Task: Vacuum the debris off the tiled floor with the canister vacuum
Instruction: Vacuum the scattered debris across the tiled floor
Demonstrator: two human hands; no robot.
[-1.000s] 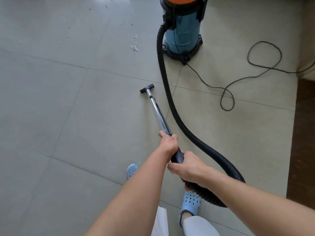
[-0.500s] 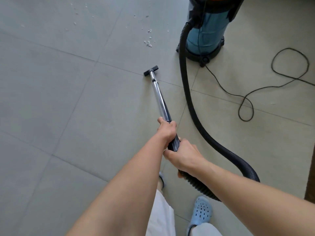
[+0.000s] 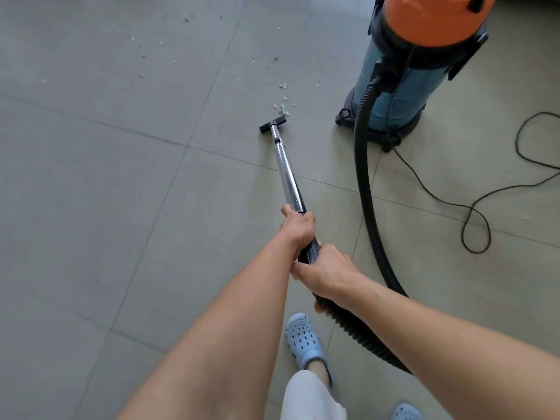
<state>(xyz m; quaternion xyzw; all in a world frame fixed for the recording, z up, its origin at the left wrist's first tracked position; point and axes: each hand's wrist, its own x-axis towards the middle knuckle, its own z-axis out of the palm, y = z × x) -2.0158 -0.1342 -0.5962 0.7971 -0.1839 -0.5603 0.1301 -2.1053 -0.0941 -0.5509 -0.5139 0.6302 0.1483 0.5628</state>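
A blue canister vacuum (image 3: 394, 95) with an orange lid stands at the upper right. Its black ribbed hose (image 3: 362, 177) curves down to the chrome wand (image 3: 288, 174). My left hand (image 3: 298, 227) grips the wand where chrome meets the black handle. Just behind it, my right hand (image 3: 325, 269) grips the handle at the hose cuff. The small black nozzle (image 3: 272, 124) rests on the grey tiled floor (image 3: 106, 192), its far edge right at a cluster of pale debris (image 3: 281, 108). More flecks (image 3: 142, 75) lie scattered farther out and to the left.
A thin black power cord (image 3: 472, 207) loops over the tiles at the right, running from the canister's base. My feet in light blue clogs (image 3: 304, 341) stand below the hands. Tile joints cross the floor diagonally.
I have stepped forward, and the nozzle has slid up the floor to the edge of the debris cluster beside the canister. Both hands keep the same grip on the wand.
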